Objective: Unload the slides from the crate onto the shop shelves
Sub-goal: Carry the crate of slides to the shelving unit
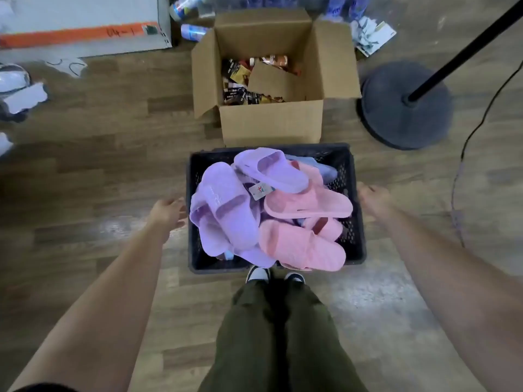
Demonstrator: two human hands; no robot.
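A dark plastic crate [357,239] stands on the wooden floor right in front of my feet. It is heaped with slides: purple slides [226,213] on the left and at the top, pink slides [302,247] on the right, one with a paper tag [261,190]. My left hand [169,212] hangs just outside the crate's left wall, fingers relaxed, holding nothing. My right hand [373,200] sits beside the crate's right wall, fingers loose; whether it touches the rim I cannot tell.
An open cardboard box [271,123] with packets and a bottle stands directly behind the crate. A round black stand base [404,106] with a pole and a trailing cable is at the right. A white board [85,32] and scattered items lie at the back left.
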